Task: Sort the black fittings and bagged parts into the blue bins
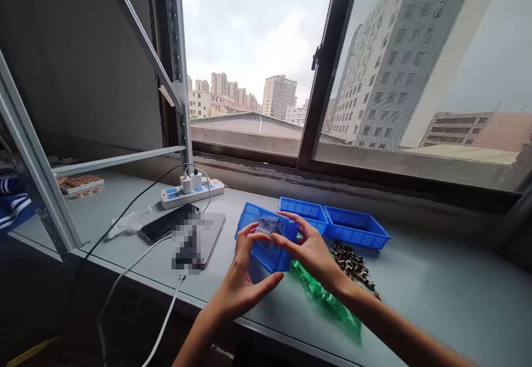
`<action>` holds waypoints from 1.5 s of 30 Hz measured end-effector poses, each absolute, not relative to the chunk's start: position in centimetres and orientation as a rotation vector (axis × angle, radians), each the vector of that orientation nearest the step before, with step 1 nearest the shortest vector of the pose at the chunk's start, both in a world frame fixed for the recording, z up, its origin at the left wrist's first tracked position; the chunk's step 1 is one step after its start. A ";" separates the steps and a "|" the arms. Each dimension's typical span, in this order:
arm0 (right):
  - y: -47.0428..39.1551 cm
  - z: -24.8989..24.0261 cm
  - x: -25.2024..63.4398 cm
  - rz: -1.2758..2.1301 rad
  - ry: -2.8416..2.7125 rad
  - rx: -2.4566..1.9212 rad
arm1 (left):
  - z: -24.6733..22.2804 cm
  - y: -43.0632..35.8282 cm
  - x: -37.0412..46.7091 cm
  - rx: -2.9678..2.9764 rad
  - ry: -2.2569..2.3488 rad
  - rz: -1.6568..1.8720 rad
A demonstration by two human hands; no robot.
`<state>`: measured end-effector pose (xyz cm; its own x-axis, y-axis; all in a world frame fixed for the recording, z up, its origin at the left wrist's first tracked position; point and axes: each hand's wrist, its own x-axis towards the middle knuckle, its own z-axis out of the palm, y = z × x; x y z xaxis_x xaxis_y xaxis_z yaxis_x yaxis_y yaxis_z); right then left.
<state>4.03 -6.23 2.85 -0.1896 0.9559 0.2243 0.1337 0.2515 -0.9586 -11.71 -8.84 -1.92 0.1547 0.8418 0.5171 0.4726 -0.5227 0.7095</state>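
Observation:
Between my two hands a blue plastic bin (266, 256) is held up, tilted, above the front part of the grey table. My left hand (249, 278) grips its lower left side, the thumb stretched along the bottom edge. With my right hand (305, 245) I hold its right side, fingers over the upper edge. A small clear plastic piece (270, 225) lies against the bin at my fingertips; whether it is a bag or a label is hard to tell. Green plastic film (326, 297) lies below my right hand, beside a pile of small dark metal parts (353, 264).
Two more blue bins (355, 227) stand behind, near the window. To the left are a power strip (193, 191), a black phone (166, 224), a partly blurred tablet (214, 236), cables and crumpled clear plastic (129, 223). A metal shelf frame (41, 173) rises at the left.

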 end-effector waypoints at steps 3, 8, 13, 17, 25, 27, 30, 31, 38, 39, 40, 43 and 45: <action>-5.8 2.6 3.6 0.790 -1.765 -0.988 | -3.1 -7.8 -12.4 1.925 1.474 1.309; -5.7 1.8 3.1 0.425 -1.964 -0.989 | -4.4 -6.3 -12.8 2.066 1.643 0.956; -5.9 0.8 2.8 0.197 -2.156 -1.097 | -5.1 -5.7 -12.6 2.240 1.781 0.753; -6.2 0.5 3.0 0.137 -2.235 -1.045 | -4.8 -6.1 -12.4 2.266 1.814 0.689; -6.3 2.2 5.0 0.065 -2.109 -1.057 | -3.9 -7.6 -12.2 2.202 1.813 0.833; -6.2 3.0 5.7 0.097 -2.012 -1.079 | -3.7 -7.8 -12.1 2.199 1.808 0.836; -5.9 4.1 7.0 0.249 -1.872 -1.023 | -3.6 -8.0 -12.0 2.189 1.835 0.803; -5.7 4.4 7.5 0.323 -1.821 -1.004 | -3.5 -7.9 -12.0 2.193 1.842 0.782; -4.1 6.2 9.8 0.962 -1.242 -1.080 | -2.9 -6.9 -11.2 2.170 1.861 0.796; -4.1 6.1 9.8 1.010 -1.182 -1.096 | -2.6 -6.9 -10.8 2.177 1.857 0.856; -4.2 6.1 9.8 1.034 -1.150 -1.104 | -2.3 -7.1 -10.4 2.210 1.854 0.946; -5.2 5.5 9.4 1.040 -1.187 -1.061 | -0.8 -7.9 -8.8 2.442 1.836 1.209; -6.0 5.0 9.0 1.062 -1.284 -0.997 | 0.2 -8.4 -7.8 2.720 1.686 1.237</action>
<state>9.00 -5.98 4.97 -0.0034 0.9723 0.2338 -0.0473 0.2334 -0.9712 -7.83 -8.41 0.15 0.2724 0.6603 0.6998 0.8660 -0.4852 0.1207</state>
